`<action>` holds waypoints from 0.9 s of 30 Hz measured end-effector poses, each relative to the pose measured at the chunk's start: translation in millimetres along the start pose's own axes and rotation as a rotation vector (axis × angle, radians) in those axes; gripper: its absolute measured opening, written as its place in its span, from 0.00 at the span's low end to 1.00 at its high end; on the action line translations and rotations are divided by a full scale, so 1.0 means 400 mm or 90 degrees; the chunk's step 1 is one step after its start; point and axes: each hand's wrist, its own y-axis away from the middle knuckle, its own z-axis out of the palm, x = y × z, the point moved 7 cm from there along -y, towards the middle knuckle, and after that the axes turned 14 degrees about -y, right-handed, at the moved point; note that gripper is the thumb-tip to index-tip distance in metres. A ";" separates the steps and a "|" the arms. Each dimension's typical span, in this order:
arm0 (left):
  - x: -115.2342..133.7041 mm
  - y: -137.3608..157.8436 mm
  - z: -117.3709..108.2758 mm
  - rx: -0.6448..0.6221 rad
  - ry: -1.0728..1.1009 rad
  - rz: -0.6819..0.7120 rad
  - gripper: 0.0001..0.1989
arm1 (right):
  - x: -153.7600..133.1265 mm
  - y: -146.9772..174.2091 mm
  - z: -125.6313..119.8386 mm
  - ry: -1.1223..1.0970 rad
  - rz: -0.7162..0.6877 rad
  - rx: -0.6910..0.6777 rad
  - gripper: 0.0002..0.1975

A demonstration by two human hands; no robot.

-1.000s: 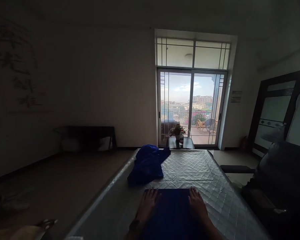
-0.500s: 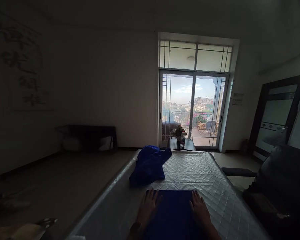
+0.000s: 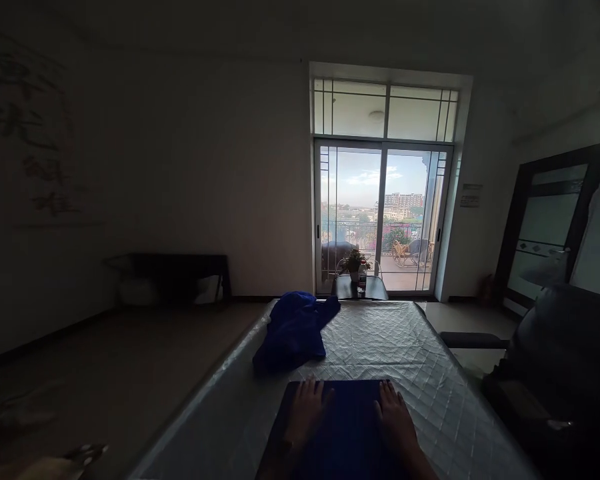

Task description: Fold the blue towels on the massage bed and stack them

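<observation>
A flat dark-blue piece of fabric (image 3: 347, 427), smooth and straight along its far edge, lies in front of me on the table. My left hand (image 3: 307, 408) rests flat on it, inside its left edge, with fingers stretched toward the far edge. Along the right edge, my right hand (image 3: 394, 412) also lies flat with its fingers extended. Neither hand grips anything. Beyond my left hand a crumpled blue garment (image 3: 295, 337) sits in a loose heap, apart from both hands.
A silvery quilted cover (image 3: 380, 333) spreads over the table. Past its far end stand a small dark table (image 3: 375, 288), a potted plant (image 3: 354, 261) and a bottle (image 3: 363, 280), before a sliding glass door (image 3: 355, 200). A dark chair (image 3: 555, 360) is close on the right.
My left hand has shifted inward from the fabric's left edge, and more fabric shows to its left. My right hand stays by the right edge. The view has turned slightly right.
</observation>
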 end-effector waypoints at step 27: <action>-0.129 0.031 0.071 -0.046 0.024 0.045 0.24 | 0.003 0.000 0.000 -0.014 -0.006 0.012 0.33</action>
